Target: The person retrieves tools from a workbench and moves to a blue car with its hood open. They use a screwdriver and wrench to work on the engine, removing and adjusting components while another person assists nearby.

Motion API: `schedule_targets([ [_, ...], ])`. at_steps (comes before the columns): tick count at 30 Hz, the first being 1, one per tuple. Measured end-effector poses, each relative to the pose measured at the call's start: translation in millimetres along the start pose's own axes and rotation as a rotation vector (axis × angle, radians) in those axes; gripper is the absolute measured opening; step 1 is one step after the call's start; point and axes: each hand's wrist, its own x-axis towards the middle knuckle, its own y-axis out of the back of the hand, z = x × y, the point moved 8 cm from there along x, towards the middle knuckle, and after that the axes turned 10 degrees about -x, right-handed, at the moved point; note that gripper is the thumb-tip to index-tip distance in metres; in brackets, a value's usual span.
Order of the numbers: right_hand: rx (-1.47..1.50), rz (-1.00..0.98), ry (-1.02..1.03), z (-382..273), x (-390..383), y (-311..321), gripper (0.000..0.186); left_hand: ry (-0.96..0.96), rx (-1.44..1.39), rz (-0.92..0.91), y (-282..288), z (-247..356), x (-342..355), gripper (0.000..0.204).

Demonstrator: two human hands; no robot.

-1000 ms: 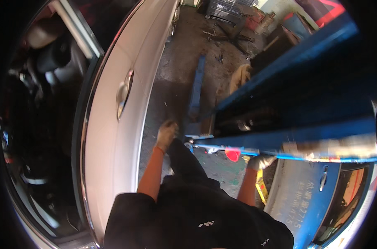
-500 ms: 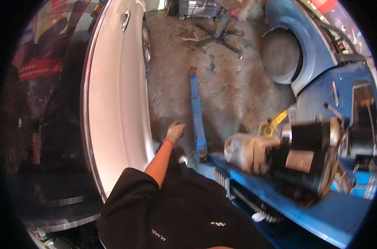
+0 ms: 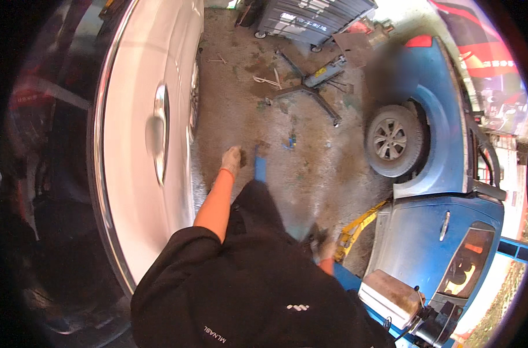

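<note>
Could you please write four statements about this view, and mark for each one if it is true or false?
1. The left hand is left of the blue bar. True.
2. The pale car is right of the left hand. False: it is on the left.
3. In the picture, the yellow frame is between the right hand and the blue car. True.
4. The top worn is white. False: it is black.

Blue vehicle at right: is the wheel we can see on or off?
On: the wheel sits within the arch of the blue fender, its spoked face showing.
</note>
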Motion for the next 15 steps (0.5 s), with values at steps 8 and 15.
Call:
schedule_targets([
  [8, 0.022, -0.137, -0.298, -147.6, 220.1, -129.8, 0.04, -0.015, -0.281, 0.176, -75.0, 129.1, 206.8, 0.02],
  [15, -0.484, -0.353, -0.271, -210.2, 385.2, -294.9, 0.044, -0.269, 0.105, 0.622, -63.3, 253.0, 446.2, 0.015],
])
